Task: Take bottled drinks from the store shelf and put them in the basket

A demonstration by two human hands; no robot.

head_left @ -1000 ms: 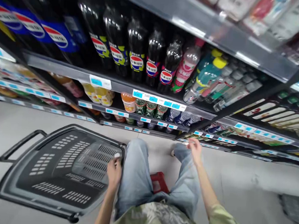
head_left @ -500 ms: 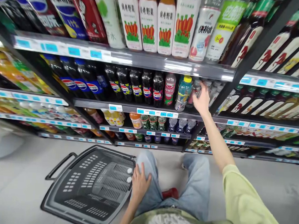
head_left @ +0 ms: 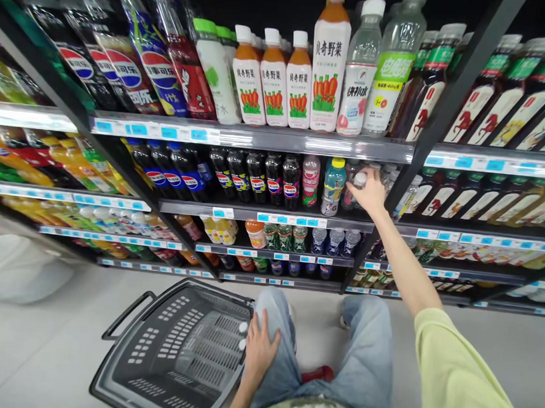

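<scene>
My right hand point(head_left: 370, 191) reaches into the middle shelf, its fingers closed around the top of a white-capped bottle point(head_left: 359, 180). The hand and neighbouring bottles hide most of that bottle. Just left of it stands a teal bottle with a yellow cap point(head_left: 333, 186), and left of that a pink bottle point(head_left: 310, 178). My left hand point(head_left: 261, 351) lies on my left knee with its fingers spread, holding nothing. Close beside that hand is a grey shopping basket point(head_left: 139, 365), with two white bottle caps point(head_left: 243, 336) showing at its right side.
Tall bottles, among them carrot-label juice bottles point(head_left: 274, 93), line the shelf point(head_left: 258, 138) above my right hand. Dark cola bottles point(head_left: 255, 181) fill the middle shelf leftward. A black upright post point(head_left: 408, 175) stands right of the hand. A white rounded bin point(head_left: 17, 268) is at far left.
The view has tilted up, so shelves and basket sit lower and further right. My right hand's fingers now close around a white-capped bottle top. My left hand stays on the knee.
</scene>
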